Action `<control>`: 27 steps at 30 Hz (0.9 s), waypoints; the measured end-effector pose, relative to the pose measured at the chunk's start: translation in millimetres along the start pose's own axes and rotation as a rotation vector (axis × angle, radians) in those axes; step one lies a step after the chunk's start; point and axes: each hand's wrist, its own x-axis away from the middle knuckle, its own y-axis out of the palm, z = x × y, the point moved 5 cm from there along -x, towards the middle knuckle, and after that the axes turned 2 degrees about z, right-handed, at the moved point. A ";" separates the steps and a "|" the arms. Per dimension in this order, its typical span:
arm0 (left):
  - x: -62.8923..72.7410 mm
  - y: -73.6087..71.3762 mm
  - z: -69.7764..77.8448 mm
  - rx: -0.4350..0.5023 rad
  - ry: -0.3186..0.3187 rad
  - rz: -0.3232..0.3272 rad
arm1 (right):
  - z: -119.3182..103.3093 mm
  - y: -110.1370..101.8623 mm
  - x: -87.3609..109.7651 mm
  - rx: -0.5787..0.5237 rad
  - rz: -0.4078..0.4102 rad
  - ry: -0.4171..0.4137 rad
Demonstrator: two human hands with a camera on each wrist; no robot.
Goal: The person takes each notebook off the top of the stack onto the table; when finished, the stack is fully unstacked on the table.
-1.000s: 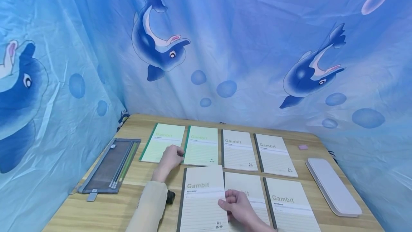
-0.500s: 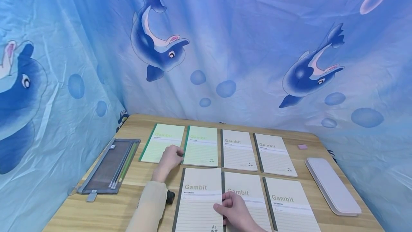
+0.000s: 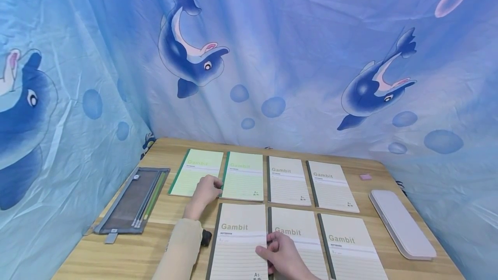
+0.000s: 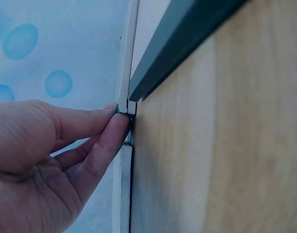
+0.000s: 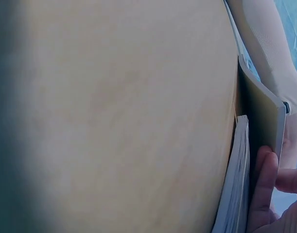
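In the head view, two notebooks with green spines lie at the back left. My left hand (image 3: 207,190) pinches the lower left corner of the second green notebook (image 3: 243,178) between thumb and fingers; the left wrist view shows the fingertips (image 4: 120,124) at that corner. In front, my right hand (image 3: 283,254) grips the right edge of a cream notebook (image 3: 241,239) with a dark spine, thumb on the cover. That edge is tilted up off the table in the right wrist view. A second cream notebook (image 3: 297,221) lies partly hidden behind this hand.
More dark-spined notebooks lie flat: one front right (image 3: 352,243), one back middle (image 3: 289,180) and one back right (image 3: 332,187). A mesh pencil case (image 3: 126,200) is at left. A white case (image 3: 402,224) and a pink eraser (image 3: 365,177) lie at right. A printed curtain surrounds the table.
My right hand has shifted the front cream notebook left and lower, uncovering more of the notebook beside it. My left hand stays at the green notebook's corner.
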 end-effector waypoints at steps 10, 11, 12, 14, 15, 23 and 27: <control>-0.8 0.3 -1.3 -0.012 0.006 0.009 | -3.0 -2.1 3.6 0.004 -0.104 0.005; -0.7 0.3 -1.3 -0.013 0.008 0.010 | -2.8 -2.0 3.7 0.010 -0.107 0.003; -0.6 0.3 -1.3 -0.012 0.008 0.011 | -2.6 -1.9 3.6 0.013 -0.108 0.003; -0.3 0.5 -1.3 -0.010 0.004 0.011 | -1.6 -1.7 3.5 0.009 -0.110 0.005; -0.2 0.4 -1.1 -0.009 0.003 0.011 | -1.2 -1.7 3.5 0.004 -0.111 0.006; 0.0 -0.4 -0.1 -0.007 0.001 0.003 | -2.3 -3.4 3.8 0.001 -0.083 -0.007; -0.6 0.3 -0.8 -0.005 -0.005 0.005 | -5.3 -6.7 4.0 0.008 -0.071 -0.024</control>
